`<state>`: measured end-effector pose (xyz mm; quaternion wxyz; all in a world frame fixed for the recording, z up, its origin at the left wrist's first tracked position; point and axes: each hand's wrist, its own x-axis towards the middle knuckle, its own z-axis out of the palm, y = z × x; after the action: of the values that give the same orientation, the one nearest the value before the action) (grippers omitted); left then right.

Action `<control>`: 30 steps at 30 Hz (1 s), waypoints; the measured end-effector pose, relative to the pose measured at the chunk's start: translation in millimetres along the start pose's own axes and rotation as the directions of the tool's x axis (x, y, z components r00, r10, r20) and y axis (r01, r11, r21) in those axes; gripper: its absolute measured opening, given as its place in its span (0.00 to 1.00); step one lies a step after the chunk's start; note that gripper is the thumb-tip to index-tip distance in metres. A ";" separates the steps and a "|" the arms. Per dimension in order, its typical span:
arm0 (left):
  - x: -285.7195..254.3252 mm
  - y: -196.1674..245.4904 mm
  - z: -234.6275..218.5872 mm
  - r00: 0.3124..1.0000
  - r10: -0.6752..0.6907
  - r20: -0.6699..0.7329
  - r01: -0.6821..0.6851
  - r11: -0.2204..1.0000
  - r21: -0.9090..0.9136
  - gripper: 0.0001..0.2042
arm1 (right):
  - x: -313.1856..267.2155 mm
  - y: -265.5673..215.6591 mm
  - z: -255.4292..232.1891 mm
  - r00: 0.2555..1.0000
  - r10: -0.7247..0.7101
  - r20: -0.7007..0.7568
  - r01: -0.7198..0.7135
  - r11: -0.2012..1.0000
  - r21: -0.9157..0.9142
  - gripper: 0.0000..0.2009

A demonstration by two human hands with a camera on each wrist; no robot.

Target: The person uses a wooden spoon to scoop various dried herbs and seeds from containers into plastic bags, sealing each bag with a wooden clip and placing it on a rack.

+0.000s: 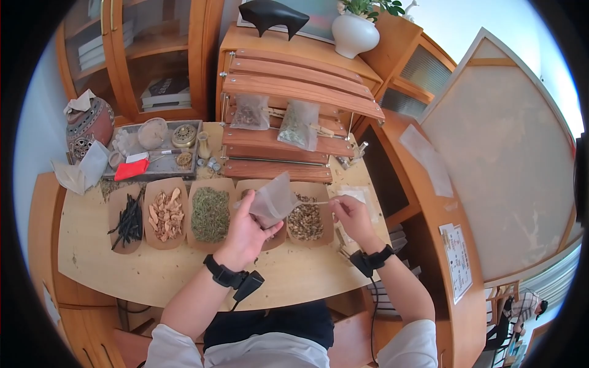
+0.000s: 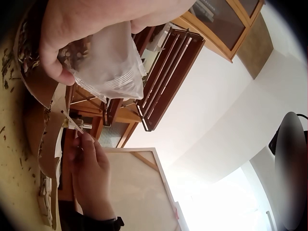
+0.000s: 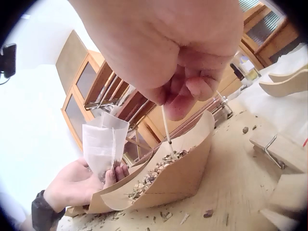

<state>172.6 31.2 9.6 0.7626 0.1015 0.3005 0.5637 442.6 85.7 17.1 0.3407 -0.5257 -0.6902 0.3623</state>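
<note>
My left hand (image 1: 245, 233) holds a translucent sachet bag (image 1: 272, 199) between thumb and fingers, above the paper trays. Dark bits show in the bottom of the bag (image 2: 108, 62) in the left wrist view. With its fingertips, my right hand (image 1: 350, 216) pinches a thin pale stick (image 3: 166, 126), which may be a spoon's handle. Its lower end meets the chopped, mixed herbs (image 3: 156, 174) in the rightmost paper tray (image 3: 185, 178); that end's shape is hidden.
Further left stand trays of green dried herb (image 1: 210, 214), pale root slices (image 1: 166, 214) and dark strips (image 1: 127, 222). Behind them, a wooden rack (image 1: 276, 168) carries two filled bags. A grey tray (image 1: 197, 132) holds incense ware. A wooden clip (image 3: 281, 149) lies at right.
</note>
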 end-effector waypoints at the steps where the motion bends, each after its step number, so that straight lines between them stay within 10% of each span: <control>1: 0.2 -0.1 -0.8 1.000 0.002 0.006 -0.002 1.000 -0.003 0.26 | -2.1 -5.0 -1.8 1.000 0.014 0.002 -0.014 1.000 -0.005 0.11; 9: -2.7 -0.2 2.9 1.000 0.009 0.000 -0.009 1.000 -0.007 0.26 | 4.9 1.6 -28.4 0.987 0.113 -0.116 -0.116 0.993 -0.015 0.11; 19: -0.4 -0.9 1.5 1.000 0.008 -0.006 -0.008 1.000 -0.003 0.27 | -4.9 2.0 -3.0 0.893 0.435 0.117 -0.450 0.852 0.267 0.09; 30: -0.4 0.4 1.1 1.000 0.012 -0.017 -0.012 1.000 -0.004 0.27 | -4.7 5.4 -11.2 0.840 0.485 0.243 -0.537 0.679 0.500 0.08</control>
<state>172.8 31.2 10.8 0.7570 0.0970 0.3050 0.5696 455.7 83.8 17.6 0.3305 -0.5598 -0.3962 0.6484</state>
